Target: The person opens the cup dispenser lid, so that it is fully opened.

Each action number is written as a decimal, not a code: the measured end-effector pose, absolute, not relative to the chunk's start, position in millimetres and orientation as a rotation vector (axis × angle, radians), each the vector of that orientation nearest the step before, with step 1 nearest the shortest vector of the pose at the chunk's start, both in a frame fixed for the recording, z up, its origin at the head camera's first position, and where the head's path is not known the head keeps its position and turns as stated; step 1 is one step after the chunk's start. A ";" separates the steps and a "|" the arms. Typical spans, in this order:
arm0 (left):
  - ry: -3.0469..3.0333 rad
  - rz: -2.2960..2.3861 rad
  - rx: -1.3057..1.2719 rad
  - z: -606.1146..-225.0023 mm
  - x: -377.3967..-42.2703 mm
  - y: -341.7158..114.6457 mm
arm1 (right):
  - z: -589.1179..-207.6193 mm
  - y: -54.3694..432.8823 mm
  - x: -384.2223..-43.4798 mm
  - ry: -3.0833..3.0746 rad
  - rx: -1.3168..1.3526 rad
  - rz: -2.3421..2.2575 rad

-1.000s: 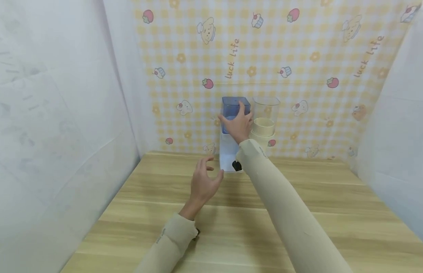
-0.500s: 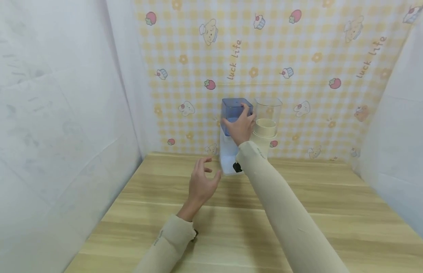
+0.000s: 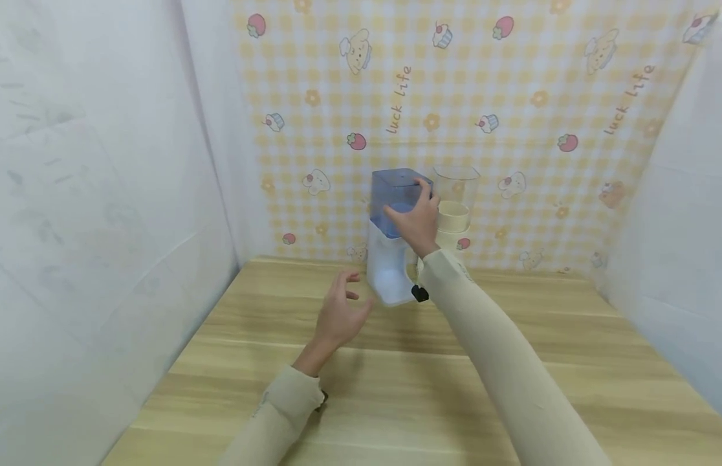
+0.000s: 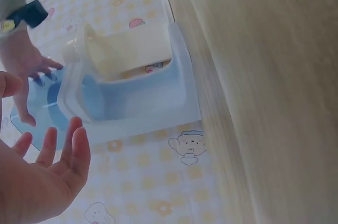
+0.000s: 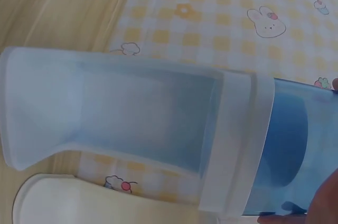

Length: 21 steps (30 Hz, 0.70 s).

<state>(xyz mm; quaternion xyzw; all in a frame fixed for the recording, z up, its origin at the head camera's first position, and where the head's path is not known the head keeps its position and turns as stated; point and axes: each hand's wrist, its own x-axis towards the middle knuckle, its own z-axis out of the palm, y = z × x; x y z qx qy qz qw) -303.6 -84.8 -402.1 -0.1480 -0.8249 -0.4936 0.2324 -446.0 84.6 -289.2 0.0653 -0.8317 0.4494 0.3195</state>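
A dispenser with a pale white-blue body [image 3: 387, 275] and a translucent blue top container [image 3: 385, 191] is at the back of the wooden table. Whether its base touches the wood I cannot tell. My right hand [image 3: 418, 223] grips the blue container from the front and right, thumb on the near face and fingers over the far side. In the right wrist view, the white collar [image 5: 237, 142] under the blue container [image 5: 288, 134] shows plainly. My left hand [image 3: 340, 315] hovers left of the base, fingers loosely bent, holding nothing. The left wrist view shows its fingers [image 4: 79, 150] apart from the body [image 4: 142, 100].
A second, cream dispenser [image 3: 454, 219] with a clear top stands just right of and behind the blue one. Patterned checked cloth [image 3: 314, 142] hangs behind the table [image 3: 384, 401]. White sheets [image 3: 134, 194] close off both sides.
The blue-topped dispenser has turned somewhat and come slightly nearer, with my right hand on it. Its base has drawn away from the cream one. My left hand has shifted a little left and down.
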 end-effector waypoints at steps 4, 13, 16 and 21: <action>-2.239 -1.523 -0.390 -397.2 -302.6 -90.7 | -289.6 93.1 -436.5 -2.174 0.232 1.193; -2.198 -1.611 -0.401 -384.7 -295.7 -97.6 | -293.3 111.4 -411.5 -2.107 0.366 1.214; -2.224 -1.623 -0.410 -383.8 -293.3 -98.8 | -293.1 116.3 -401.2 -2.078 0.407 1.248; -2.241 -1.635 -0.458 -383.8 -289.6 -99.8 | -293.6 123.8 -381.3 -2.025 0.519 1.306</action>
